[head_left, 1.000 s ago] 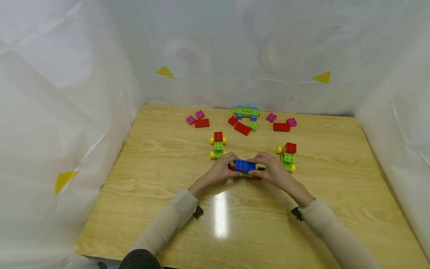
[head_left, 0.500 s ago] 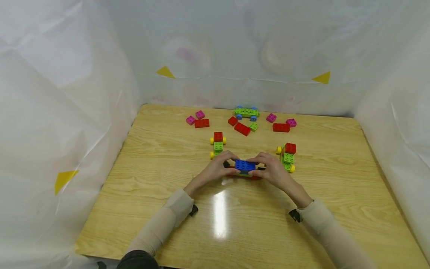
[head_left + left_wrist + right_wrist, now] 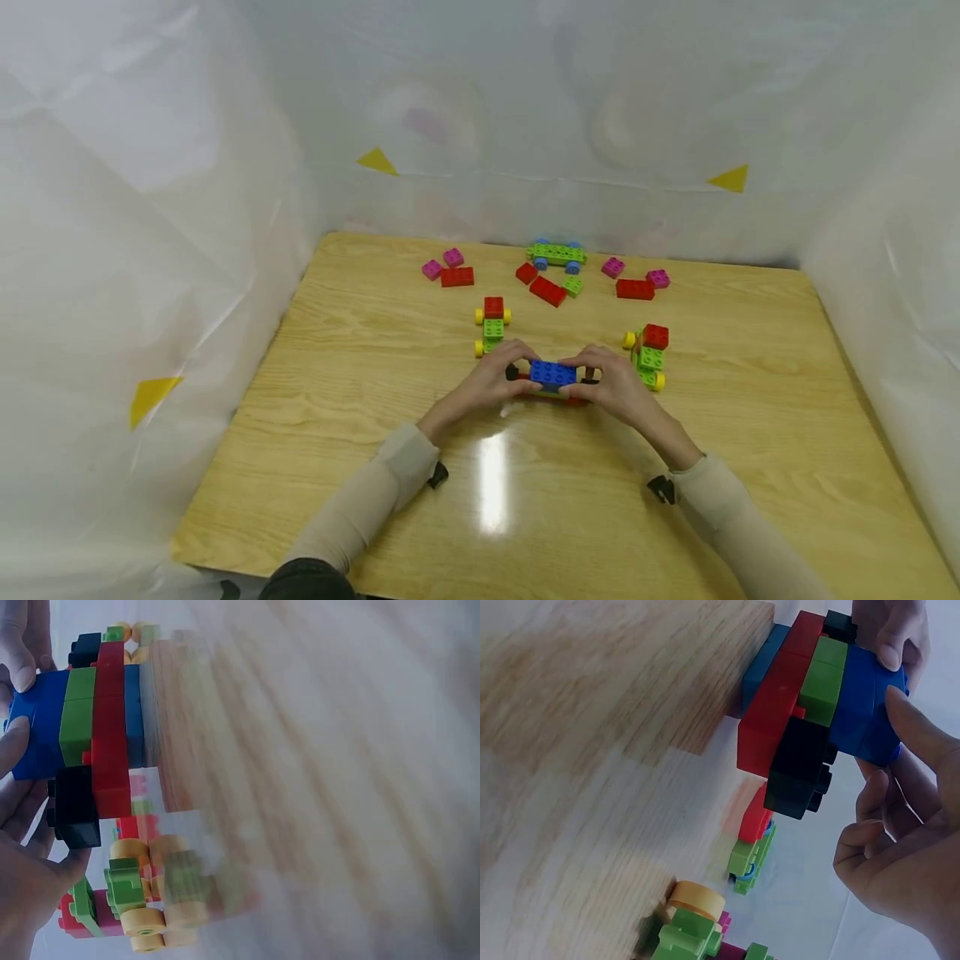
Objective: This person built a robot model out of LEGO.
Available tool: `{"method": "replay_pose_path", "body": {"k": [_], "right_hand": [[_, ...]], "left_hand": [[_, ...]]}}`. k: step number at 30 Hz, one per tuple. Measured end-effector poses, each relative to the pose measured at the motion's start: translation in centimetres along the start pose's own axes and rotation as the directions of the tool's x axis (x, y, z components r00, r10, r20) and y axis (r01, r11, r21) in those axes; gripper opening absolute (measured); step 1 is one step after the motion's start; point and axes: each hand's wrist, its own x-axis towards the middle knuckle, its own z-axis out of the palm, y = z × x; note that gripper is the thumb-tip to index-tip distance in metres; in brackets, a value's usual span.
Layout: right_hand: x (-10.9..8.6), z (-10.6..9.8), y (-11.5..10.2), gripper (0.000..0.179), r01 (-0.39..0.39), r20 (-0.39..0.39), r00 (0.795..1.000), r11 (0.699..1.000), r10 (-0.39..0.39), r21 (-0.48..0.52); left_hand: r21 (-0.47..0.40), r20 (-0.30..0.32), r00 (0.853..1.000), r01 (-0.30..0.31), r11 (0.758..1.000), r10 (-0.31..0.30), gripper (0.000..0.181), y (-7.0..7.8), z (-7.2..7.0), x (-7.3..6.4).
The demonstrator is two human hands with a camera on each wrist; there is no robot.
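Note:
A blue brick (image 3: 552,374) tops a small brick stack near the table's middle. My left hand (image 3: 487,375) grips one end of this brick between thumb and fingers. At the other end my right hand (image 3: 618,383) pinches it the same way. Under it, the left wrist view shows green bricks (image 3: 78,724), then a row of red bricks (image 3: 111,742), then a lower blue brick (image 3: 133,716) standing on the table. A black brick (image 3: 75,802) sits on one end of the red row, another black brick (image 3: 86,649) on the opposite end.
Behind the hands stand two yellow-wheeled builds, a left one (image 3: 493,328) and a right one (image 3: 651,359). Farther back are a green car base (image 3: 557,254) with blue wheels, loose red bricks (image 3: 547,291) and several pink bricks (image 3: 612,267). White sheeting (image 3: 525,108) surrounds the table (image 3: 315,417).
The left hand has shifted slightly left, showing more of the black brick at that end. The right hand keeps its hold on the blue brick. The head view has tilted slightly.

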Motion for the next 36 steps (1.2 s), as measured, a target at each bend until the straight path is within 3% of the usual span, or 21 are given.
{"method": "replay_pose_path", "body": {"k": [13,20,22,24,26,28,30,32,36], "right_hand": [[0.1,-0.2,-0.5,0.037,-0.014,0.039,0.999,1.000,0.015,-0.017],[-0.2,-0.2,-0.5,0.039,-0.003,0.064,0.998,1.000,0.003,-0.005],[-0.4,-0.1,-0.4,0.039,-0.009,0.063,0.998,1.000,0.009,0.010],[-0.6,0.2,-0.4,0.039,-0.015,0.061,0.998,1.000,0.014,0.020],[-0.7,0.3,-0.4,0.039,-0.024,0.059,0.998,1.000,0.023,0.018],[-0.6,0.4,-0.4,0.042,-0.037,0.058,0.998,0.999,0.036,0.012],[-0.5,0.4,-0.6,0.045,-0.039,0.062,0.997,0.999,0.039,-0.004],[-0.2,0.5,-0.7,0.050,-0.035,0.067,0.997,0.999,0.037,-0.022],[0.5,0.9,-1.3,0.055,0.014,0.073,0.997,0.998,-0.009,-0.066]], "left_hand": [[0.022,0.024,0.994,0.110,0.994,-0.110,0.035,0.8,-0.2,-0.2],[0.023,0.044,0.991,0.126,0.992,-0.127,0.044,1.2,-0.7,-0.2],[-0.008,0.012,0.991,0.135,0.991,-0.135,0.043,1.3,-1.2,-0.4],[-0.042,-0.069,0.989,0.127,0.991,-0.129,0.041,1.4,-2.1,-0.7],[-0.072,-0.195,0.972,0.116,0.991,-0.128,0.034,1.2,-3.1,-0.8],[-0.066,-0.316,0.939,0.122,0.990,-0.136,0.033,0.7,-4.2,-0.6],[-0.063,-0.379,0.911,0.151,0.987,-0.163,0.037,0.0,-5.1,-0.2],[-0.063,-0.386,0.896,0.210,0.976,-0.218,0.044,-0.8,-5.7,0.4],[-0.063,-0.317,0.895,0.311,0.948,-0.314,0.053,-1.8,-6.2,1.7]]}}
